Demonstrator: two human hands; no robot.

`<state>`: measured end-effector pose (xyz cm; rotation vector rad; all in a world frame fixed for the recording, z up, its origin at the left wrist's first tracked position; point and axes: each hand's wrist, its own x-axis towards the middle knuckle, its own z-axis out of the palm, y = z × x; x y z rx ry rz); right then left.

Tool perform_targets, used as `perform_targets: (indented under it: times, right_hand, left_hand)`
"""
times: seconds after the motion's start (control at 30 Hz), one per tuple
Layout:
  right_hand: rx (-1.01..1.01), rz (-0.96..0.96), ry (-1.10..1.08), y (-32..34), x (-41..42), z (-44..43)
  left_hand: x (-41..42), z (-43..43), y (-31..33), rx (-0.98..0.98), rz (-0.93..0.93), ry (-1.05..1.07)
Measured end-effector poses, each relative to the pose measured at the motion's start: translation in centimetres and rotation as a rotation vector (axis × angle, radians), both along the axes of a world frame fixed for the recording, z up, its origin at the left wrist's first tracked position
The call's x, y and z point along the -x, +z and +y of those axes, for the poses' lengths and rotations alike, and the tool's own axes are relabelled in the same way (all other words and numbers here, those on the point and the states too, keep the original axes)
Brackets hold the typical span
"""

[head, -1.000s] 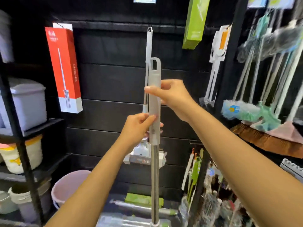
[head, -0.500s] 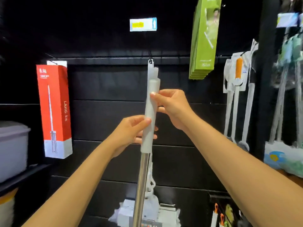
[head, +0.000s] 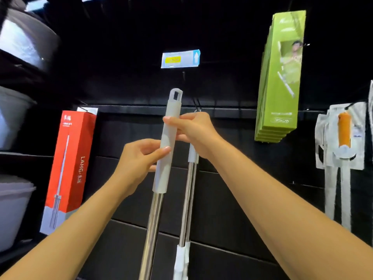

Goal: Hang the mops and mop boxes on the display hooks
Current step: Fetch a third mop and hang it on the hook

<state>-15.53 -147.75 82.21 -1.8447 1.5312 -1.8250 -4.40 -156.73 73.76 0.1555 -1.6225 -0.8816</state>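
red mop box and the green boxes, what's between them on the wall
Head view: the grey-handled mop, gripped by the left hand and right hand; a second mop hangs just behind it, and a price tag sits above.

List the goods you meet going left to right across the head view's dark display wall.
Red mop box → held mop → hung mop behind it → green boxes → white pack with an orange handle.
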Motion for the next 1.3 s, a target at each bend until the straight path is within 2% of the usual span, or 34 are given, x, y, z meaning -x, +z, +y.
perform_targets:
  times: [0.1, 0.17, 0.43, 0.63, 0.87, 1.17, 1.3]
  right_hand:
    - [0.005, -0.010, 0.142, 1.5, 1.1, -1.5]
    - [0.055, 0.026, 0.137, 2.4, 1.5, -2.7]
    - [0.343, 0.081, -0.198, 5.6, 1.7, -6.1]
    - [0.446, 0.096, -0.366, 7.0, 2.4, -7.1]
    - [0.430, 0.042, -0.408, 7.8, 3.5, -9.5]
    - [0.319, -0.110, -0.489, 6.4, 8.1, -13.6]
    - [0.328, -0.042, -0.467, 5.9, 9.9, -14.9]
  left_hand:
    - [0.9, -1.6, 0.9, -0.010, 0.059, -0.031]
    - [1.4, -2.6, 1.9, -0.016, 0.081, -0.069]
    - [3.7, -5.2, 6.6, 0.015, 0.120, -0.320]
    - [6.0, -7.4, 8.1, 0.018, 0.118, -0.533]
    - [7.7, -10.6, 9.3, 0.047, 0.107, -0.625]
    - [12.1, -14.9, 7.5, 0.014, 0.006, -0.652]
    - [14.0, -16.6, 7.3, 0.025, -0.023, -0.642]
